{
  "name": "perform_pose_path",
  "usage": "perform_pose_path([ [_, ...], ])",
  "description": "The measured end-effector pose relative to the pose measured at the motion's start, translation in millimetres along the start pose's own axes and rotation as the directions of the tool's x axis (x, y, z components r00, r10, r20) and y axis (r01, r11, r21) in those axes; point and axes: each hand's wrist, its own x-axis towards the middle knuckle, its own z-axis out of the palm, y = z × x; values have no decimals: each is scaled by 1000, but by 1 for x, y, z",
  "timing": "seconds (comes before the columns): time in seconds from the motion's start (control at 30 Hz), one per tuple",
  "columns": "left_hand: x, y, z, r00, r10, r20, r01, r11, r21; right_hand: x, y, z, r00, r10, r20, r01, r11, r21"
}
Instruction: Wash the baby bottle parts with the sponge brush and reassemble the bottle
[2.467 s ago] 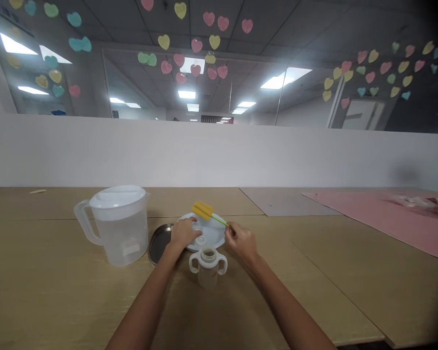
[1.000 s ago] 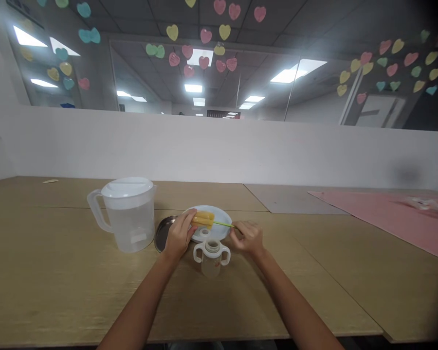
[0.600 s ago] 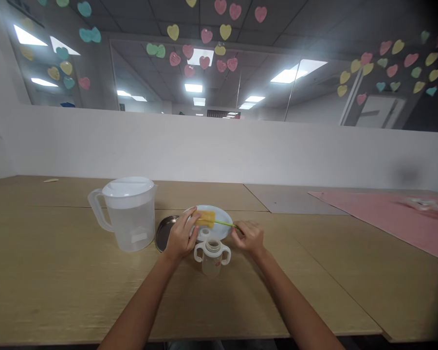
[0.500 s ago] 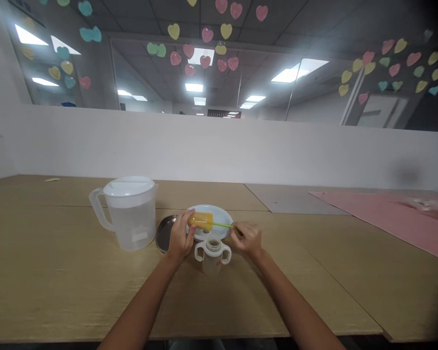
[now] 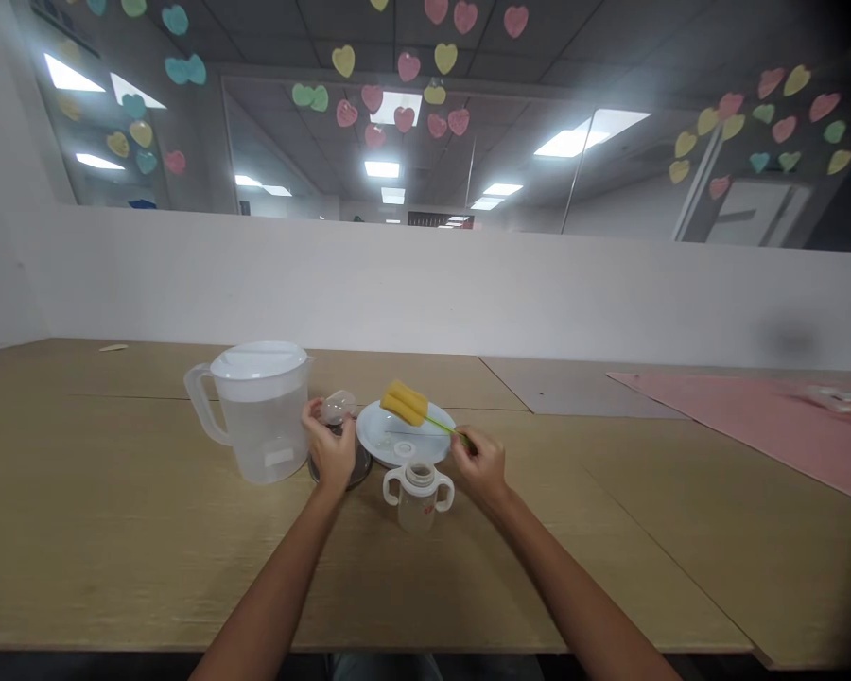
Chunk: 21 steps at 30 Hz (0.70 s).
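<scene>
My right hand grips the green handle of a bottle brush. Its yellow sponge head is held over a white plate, pointing up and left. In my left hand is a clear plastic bottle cap, held between thumb and fingers above a dark round metal dish. A small round white part lies on the plate. Just in front of the plate stands an uncapped baby bottle with two white handles, between my forearms.
A lidded clear plastic pitcher stands left of my left hand, with its handle to the left. A pink mat covers the table's right side, and a grey sheet lies at the back. A white wall rises behind the wooden table.
The bottle cap has come off the brush's sponge and moved left in my left hand. The sponge is now bare and tilted upward. The view has shifted slightly.
</scene>
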Motion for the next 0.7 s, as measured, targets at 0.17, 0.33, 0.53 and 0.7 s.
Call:
perform_pose_path([
  [0.17,2,-5,-3,992,86,98,-105,972,212,0,3,0,1000,20,-1,-20,1000,-15],
  [0.33,5,-14,-4,947,116,299,-224,906,359,0,3,0,999,-46,4,46,998,-41],
  [0.53,6,-30,-4,844,-132,520,-207,814,542,-3,6,2,991,-136,12,136,988,-75],
  [0.7,11,-22,-8,823,-113,556,-267,788,555,-3,7,4,985,-171,4,170,981,-92],
])
